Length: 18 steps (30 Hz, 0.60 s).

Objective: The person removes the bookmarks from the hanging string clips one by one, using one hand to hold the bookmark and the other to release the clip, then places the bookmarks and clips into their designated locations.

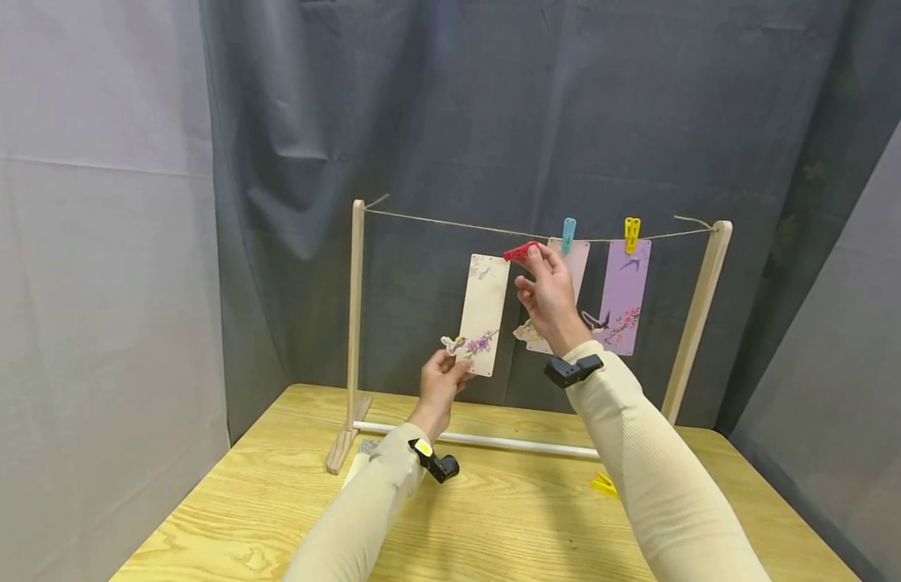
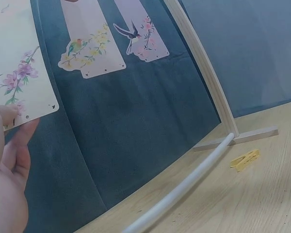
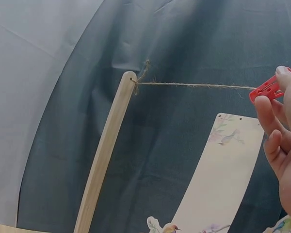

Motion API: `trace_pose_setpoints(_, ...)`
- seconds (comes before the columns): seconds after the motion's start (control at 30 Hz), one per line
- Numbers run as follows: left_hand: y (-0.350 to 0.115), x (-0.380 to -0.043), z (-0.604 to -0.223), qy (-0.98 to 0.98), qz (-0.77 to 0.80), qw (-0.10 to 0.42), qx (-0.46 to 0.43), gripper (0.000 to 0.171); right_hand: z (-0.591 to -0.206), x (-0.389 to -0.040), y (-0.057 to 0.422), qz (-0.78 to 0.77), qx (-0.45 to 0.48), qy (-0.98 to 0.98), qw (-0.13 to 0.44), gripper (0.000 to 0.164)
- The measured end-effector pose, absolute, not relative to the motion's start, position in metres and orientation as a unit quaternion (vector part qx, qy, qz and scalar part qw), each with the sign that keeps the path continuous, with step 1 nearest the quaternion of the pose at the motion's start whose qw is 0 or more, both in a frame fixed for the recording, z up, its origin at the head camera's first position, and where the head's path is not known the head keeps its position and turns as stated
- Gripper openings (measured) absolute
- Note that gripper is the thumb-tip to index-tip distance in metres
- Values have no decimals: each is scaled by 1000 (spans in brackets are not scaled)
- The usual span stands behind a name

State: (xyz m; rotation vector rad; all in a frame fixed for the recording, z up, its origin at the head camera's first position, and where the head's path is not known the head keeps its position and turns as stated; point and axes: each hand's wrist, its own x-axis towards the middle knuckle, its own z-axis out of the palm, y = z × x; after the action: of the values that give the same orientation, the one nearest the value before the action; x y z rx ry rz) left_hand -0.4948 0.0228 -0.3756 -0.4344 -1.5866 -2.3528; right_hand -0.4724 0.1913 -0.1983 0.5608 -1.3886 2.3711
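Mid-frame, the left hand (image 1: 438,392) pinches a cream card (image 1: 483,303) by its bottom edge, seemingly to leave its top uncovered. Right of centre, the right hand (image 1: 552,297) pinches a red clip (image 1: 520,251).

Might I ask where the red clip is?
In the head view, the red clip is in the grip of the right hand, by the upper right corner of the cream card.

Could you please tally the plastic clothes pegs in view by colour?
Red plastic clothes peg: 1
Light-blue plastic clothes peg: 1
Yellow plastic clothes pegs: 2
Total: 4
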Motion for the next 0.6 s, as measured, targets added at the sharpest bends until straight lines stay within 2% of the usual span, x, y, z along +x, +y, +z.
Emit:
trace_pose_setpoints(0.2, 22, -493, -381, -550, -811, 135, -145, 15, -206, -469, 196, 824, 191, -507, 165, 40)
trace_pose_setpoints(0.4, 23, -490, -384, -554, -810, 126, -147, 18, -210, -469, 197, 826, 188, -505, 166, 34)
trace_pose_setpoints(0.6, 24, -488, -388, -553, -811, 123, -146, 17, -214, -470, 199, 827, 184, -506, 162, 42)
